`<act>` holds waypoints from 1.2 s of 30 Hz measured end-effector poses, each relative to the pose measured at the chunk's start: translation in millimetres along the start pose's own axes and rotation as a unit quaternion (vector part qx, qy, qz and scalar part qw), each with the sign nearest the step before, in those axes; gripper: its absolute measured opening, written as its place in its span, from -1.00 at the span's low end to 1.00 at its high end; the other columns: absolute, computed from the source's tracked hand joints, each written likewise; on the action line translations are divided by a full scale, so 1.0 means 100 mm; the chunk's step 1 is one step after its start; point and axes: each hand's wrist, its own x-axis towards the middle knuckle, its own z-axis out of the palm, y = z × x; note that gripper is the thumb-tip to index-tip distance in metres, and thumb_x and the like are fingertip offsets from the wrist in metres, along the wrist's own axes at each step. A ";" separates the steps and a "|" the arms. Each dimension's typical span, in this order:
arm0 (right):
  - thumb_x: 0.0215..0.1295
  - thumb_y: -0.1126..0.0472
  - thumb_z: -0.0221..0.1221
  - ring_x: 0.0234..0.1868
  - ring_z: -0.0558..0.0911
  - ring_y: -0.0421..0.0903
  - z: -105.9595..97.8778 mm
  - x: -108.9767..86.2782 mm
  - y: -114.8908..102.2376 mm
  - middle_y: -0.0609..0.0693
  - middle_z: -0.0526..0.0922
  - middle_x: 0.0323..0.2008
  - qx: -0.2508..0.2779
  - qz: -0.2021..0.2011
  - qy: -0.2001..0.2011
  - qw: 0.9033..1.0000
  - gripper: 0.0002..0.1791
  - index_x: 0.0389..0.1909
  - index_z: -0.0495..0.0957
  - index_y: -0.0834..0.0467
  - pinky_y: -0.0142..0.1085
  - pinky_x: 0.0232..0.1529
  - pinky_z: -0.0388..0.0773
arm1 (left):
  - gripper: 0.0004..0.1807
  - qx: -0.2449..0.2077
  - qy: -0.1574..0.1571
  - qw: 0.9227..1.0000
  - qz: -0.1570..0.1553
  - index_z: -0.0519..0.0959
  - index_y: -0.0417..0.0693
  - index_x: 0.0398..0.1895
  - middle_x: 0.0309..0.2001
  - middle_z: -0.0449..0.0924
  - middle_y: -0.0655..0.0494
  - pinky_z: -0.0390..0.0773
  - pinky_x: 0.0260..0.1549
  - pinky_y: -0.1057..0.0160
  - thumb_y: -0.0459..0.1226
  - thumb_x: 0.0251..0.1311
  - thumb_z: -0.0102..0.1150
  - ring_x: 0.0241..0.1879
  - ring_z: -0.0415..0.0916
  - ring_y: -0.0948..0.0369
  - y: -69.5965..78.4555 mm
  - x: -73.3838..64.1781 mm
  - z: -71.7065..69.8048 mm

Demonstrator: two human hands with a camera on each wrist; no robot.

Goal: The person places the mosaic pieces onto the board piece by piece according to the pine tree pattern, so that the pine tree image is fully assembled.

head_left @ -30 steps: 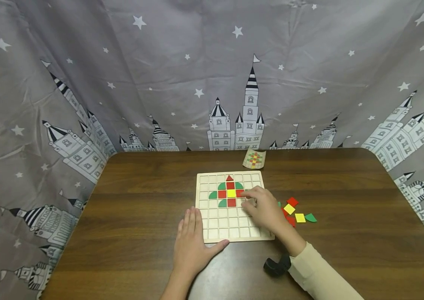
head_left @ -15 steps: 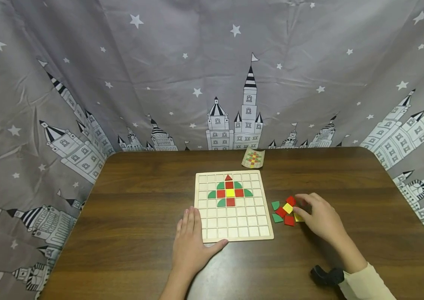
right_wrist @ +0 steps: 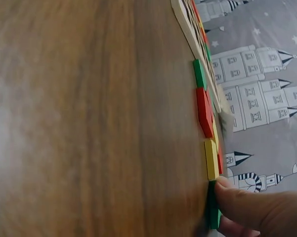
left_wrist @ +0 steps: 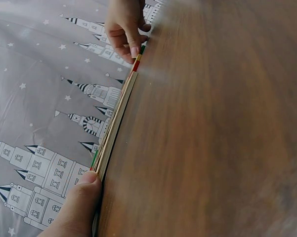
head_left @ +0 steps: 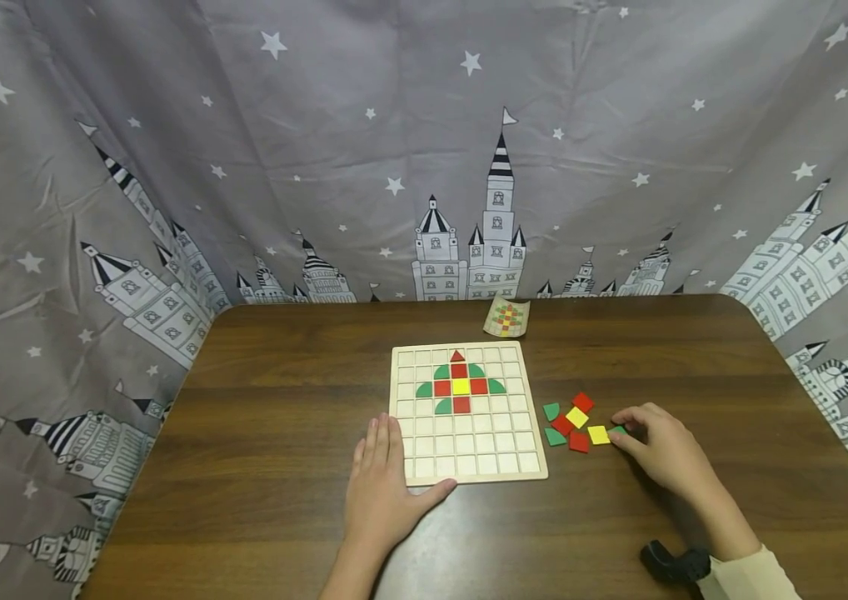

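Observation:
A wooden grid board (head_left: 472,462) lies on the table in the head view. Set into it are red squares, a red triangle (head_left: 457,356), green quarter-circle tiles and a yellow square (head_left: 461,386). My left hand (head_left: 379,500) rests along its left side, fingers straight, thumb on the front edge. At the right of the loose pieces, my right hand (head_left: 660,450) pinches a green quarter-circle tile (head_left: 618,430) between thumb and fingers, partly hiding it. In the right wrist view, the thumb lies against this green tile (right_wrist: 213,207), beside a yellow square tile (right_wrist: 212,160).
Between board and right hand lie loose red tiles (head_left: 578,441), yellow tiles (head_left: 599,435) and green tiles (head_left: 555,437). A patterned card (head_left: 507,317) stands behind the board at the table's back edge. A grey castle-print curtain (head_left: 319,150) hangs behind. A black device (head_left: 673,562) is on the right wrist.
My right hand has left the board's right side, where a green quarter-circle tile now sits, and moved right to the loose green tile. My left hand has stayed in place.

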 end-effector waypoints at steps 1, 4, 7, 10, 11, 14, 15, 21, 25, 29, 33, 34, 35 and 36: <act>0.29 0.11 0.30 -0.14 0.60 0.00 0.00 0.00 0.01 0.02 0.65 -0.15 0.003 0.000 -0.002 1.000 -0.75 -0.07 0.66 0.11 -0.06 -0.19 0.56 | 0.40 -0.001 -0.001 1.000 -0.001 0.01 -0.25 0.55 0.58 -0.02 -0.13 0.03 0.53 -0.04 0.62 -0.11 -0.06 0.59 -0.12 -0.02 0.00 0.00 0.00; 0.29 0.14 0.29 -0.19 0.57 -0.06 -0.01 0.01 0.03 0.02 0.65 -0.13 0.011 0.003 -0.009 1.000 -0.77 -0.08 0.66 0.11 -0.19 -0.22 0.53 | 0.40 -0.002 -0.001 1.000 0.000 0.01 -0.26 0.55 0.58 -0.02 -0.14 0.02 0.53 -0.04 0.62 -0.11 -0.05 0.59 -0.12 -0.03 0.00 0.00 0.00; 0.30 0.18 0.29 -0.26 0.52 -0.13 -0.02 0.02 0.04 0.01 0.65 -0.11 0.022 0.000 -0.012 1.000 -0.79 -0.08 0.66 0.10 -0.33 -0.29 0.48 | 0.40 -0.003 0.000 1.000 0.000 0.01 -0.26 0.55 0.58 -0.02 -0.14 0.02 0.53 -0.05 0.61 -0.11 -0.03 0.59 -0.11 -0.03 0.00 0.00 -0.01; 0.28 0.27 0.29 -0.24 0.51 -0.15 -0.03 0.02 0.06 -0.01 0.65 -0.06 0.023 -0.021 -0.006 0.999 -0.78 -0.06 0.66 0.08 -0.39 -0.29 0.49 | 0.39 -0.003 -0.001 1.000 0.001 0.01 -0.26 0.55 0.58 -0.02 -0.14 0.03 0.53 -0.05 0.61 -0.11 -0.03 0.59 -0.11 -0.03 0.01 0.00 -0.01; 0.28 0.30 0.28 -0.24 0.52 -0.14 -0.03 0.02 0.07 0.00 0.64 -0.05 0.023 -0.027 -0.001 0.999 -0.77 -0.05 0.66 0.08 -0.37 -0.29 0.49 | 0.39 -0.003 0.000 1.000 0.001 0.01 -0.26 0.55 0.58 -0.02 -0.14 0.03 0.53 -0.05 0.61 -0.11 -0.03 0.59 -0.11 -0.03 0.01 0.00 -0.01; 0.29 0.31 0.26 -0.20 0.56 -0.06 -0.03 0.01 0.07 0.06 0.62 -0.05 0.004 -0.024 0.025 0.999 -0.76 -0.03 0.66 0.11 -0.23 -0.24 0.54 | 0.39 -0.001 0.000 1.000 0.001 0.02 -0.26 0.55 0.58 -0.01 -0.14 0.03 0.53 -0.04 0.60 -0.11 -0.02 0.59 -0.11 -0.03 0.01 -0.01 -0.01; 0.31 0.28 0.25 -0.19 0.58 -0.02 -0.03 0.01 0.06 0.08 0.61 -0.06 -0.004 -0.015 0.032 0.999 -0.76 -0.02 0.66 0.13 -0.16 -0.24 0.56 | 0.39 -0.001 0.000 1.000 0.001 0.02 -0.26 0.55 0.58 -0.01 -0.14 0.03 0.53 -0.04 0.60 -0.11 -0.02 0.59 -0.10 -0.03 0.01 -0.01 -0.01; 0.27 -0.10 0.29 -0.19 0.64 0.05 -0.03 0.01 0.02 0.11 0.67 -0.18 -0.043 0.052 0.029 0.997 -0.57 -0.05 0.65 0.17 0.00 -0.32 0.58 | 0.39 0.001 0.007 1.000 0.002 0.04 -0.27 0.54 0.57 0.02 -0.15 0.06 0.52 -0.05 0.60 -0.11 0.00 0.58 -0.07 -0.04 0.01 0.00 -0.01; 0.24 -0.03 0.33 -0.18 0.66 0.08 -0.03 0.03 0.00 0.12 0.69 -0.18 -0.038 0.045 0.018 0.998 -0.59 -0.05 0.66 0.20 0.03 -0.29 0.60 | 0.39 0.003 0.005 1.000 0.001 0.04 -0.26 0.55 0.57 0.02 -0.15 0.05 0.52 -0.05 0.61 -0.11 -0.02 0.59 -0.09 -0.03 0.01 0.00 -0.01; 0.27 0.16 0.30 -0.10 0.67 0.16 -0.03 0.05 -0.02 0.19 0.68 -0.08 -0.029 0.012 0.013 0.999 -0.65 0.01 0.65 0.24 0.12 -0.16 0.61 | 0.39 0.002 0.002 1.000 0.000 0.03 -0.26 0.55 0.57 0.01 -0.14 0.04 0.52 -0.05 0.61 -0.11 -0.03 0.59 -0.10 -0.03 0.01 0.00 -0.01; 0.29 0.18 0.28 -0.07 0.64 0.18 -0.02 0.06 -0.02 0.22 0.64 -0.03 -0.030 -0.002 0.008 1.000 -0.63 0.06 0.64 0.26 0.15 -0.11 0.59 | 0.39 0.001 0.000 1.000 -0.002 0.02 -0.26 0.55 0.57 -0.01 -0.14 0.03 0.52 -0.05 0.61 -0.11 -0.03 0.59 -0.10 -0.03 0.01 0.00 -0.02; 0.29 0.17 0.28 -0.06 0.64 0.19 -0.02 0.06 -0.01 0.22 0.64 -0.02 -0.029 -0.003 0.008 1.000 -0.63 0.07 0.64 0.25 0.15 -0.11 0.59 | 0.39 0.001 -0.001 1.000 -0.002 0.01 -0.25 0.55 0.58 -0.01 -0.14 0.03 0.53 -0.05 0.61 -0.11 -0.04 0.59 -0.11 -0.03 0.01 -0.01 -0.02; 0.29 0.16 0.29 -0.06 0.63 0.19 -0.01 0.06 -0.01 0.22 0.63 -0.02 -0.029 -0.002 0.008 1.000 -0.62 0.07 0.64 0.24 0.15 -0.11 0.58 | 0.39 0.001 -0.002 1.000 -0.003 0.01 -0.25 0.55 0.58 -0.01 -0.13 0.03 0.53 -0.04 0.61 -0.11 -0.04 0.59 -0.11 -0.03 0.01 -0.01 -0.02; 0.28 0.15 0.29 -0.06 0.63 0.19 -0.01 0.07 0.00 0.22 0.63 -0.02 -0.028 -0.002 0.009 1.000 -0.63 0.06 0.64 0.23 0.15 -0.11 0.58 | 0.39 0.001 -0.002 1.000 -0.003 0.01 -0.25 0.56 0.58 -0.02 -0.13 0.02 0.53 -0.04 0.61 -0.11 -0.04 0.59 -0.12 -0.02 0.01 0.00 -0.02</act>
